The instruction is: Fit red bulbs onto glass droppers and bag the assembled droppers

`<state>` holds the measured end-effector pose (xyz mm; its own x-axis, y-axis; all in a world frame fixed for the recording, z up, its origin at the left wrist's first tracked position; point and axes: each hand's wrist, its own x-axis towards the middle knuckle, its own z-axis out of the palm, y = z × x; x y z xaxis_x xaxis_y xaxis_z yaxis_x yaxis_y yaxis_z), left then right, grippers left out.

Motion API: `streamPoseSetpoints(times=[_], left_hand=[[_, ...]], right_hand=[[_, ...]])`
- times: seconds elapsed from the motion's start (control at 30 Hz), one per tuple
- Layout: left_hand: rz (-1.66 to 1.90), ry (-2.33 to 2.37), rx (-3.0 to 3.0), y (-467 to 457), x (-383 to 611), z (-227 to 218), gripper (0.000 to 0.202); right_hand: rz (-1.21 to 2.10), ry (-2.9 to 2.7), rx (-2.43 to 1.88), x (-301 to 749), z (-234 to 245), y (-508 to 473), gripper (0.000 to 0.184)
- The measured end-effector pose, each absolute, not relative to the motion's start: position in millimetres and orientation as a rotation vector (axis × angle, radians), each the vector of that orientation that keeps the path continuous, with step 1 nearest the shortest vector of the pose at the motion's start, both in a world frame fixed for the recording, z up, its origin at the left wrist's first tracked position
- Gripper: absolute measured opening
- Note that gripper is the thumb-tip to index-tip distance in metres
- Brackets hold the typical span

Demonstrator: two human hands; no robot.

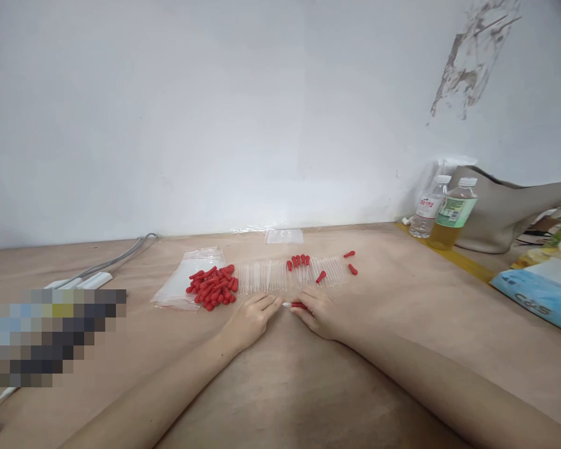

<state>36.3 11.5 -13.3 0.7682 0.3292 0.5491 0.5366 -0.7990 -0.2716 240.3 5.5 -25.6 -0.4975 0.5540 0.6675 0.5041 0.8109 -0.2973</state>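
Bare forearms (182, 377) angle inward, left hand (252, 319) pinching a slender clear tube (287, 304), right hand (321, 313) a red bulb (300, 305).

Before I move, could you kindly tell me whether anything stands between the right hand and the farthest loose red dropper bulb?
Yes: the right end of the row of clear tubes lies flat between the right hand and the farthest loose red dropper bulb. Nothing taller is visible on that path.

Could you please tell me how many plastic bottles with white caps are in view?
2: a clear plastic bottle with a white-and-red label stands at right near the white wall; a green-labelled bottle of amber liquid stands just right of it.
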Motion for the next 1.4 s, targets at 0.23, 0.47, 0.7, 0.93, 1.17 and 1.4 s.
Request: streamPoseSetpoints(times=[0.23, 0.47, 0.7, 0.93, 1.17, 1.4], left_hand=[[-0.698, -0.653, -2.565, 11.1, 39.8, -12.3, 0.033], [-0.807, -0.731, -2.631, 10.6, 40.6, -14.0, 0.037], [-0.990, -0.941, -2.684, 9.0, 43.8, -9.8, 0.035], [-0.825, -1.274, -2.486, 24.2, 67.6, 1.5, 0.017], [-0.659, -1.711, -2.290, 72.7, 98.4, 12.7, 0.017], [-0.486, -1.817, -2.250, 84.2, 109.1, 14.6, 0.025]], right_hand=[[0.105, -2.218, -0.817, 240.2, -25.6, 5.4, 0.014], [0.457, -2.028, -0.811, 240.8, -15.2, 6.3, 0.014], [0.916, -1.408, -0.921, 237.2, -5.6, 17.5, 0.028], [0.644, -1.449, -1.444, 257.7, 25.2, 62.2, 0.039], [0.340, -1.662, -1.633, 240.1, 15.9, 106.4, 0.023], [0.206, -1.754, -1.678, 226.7, 9.2, 114.4, 0.027]])
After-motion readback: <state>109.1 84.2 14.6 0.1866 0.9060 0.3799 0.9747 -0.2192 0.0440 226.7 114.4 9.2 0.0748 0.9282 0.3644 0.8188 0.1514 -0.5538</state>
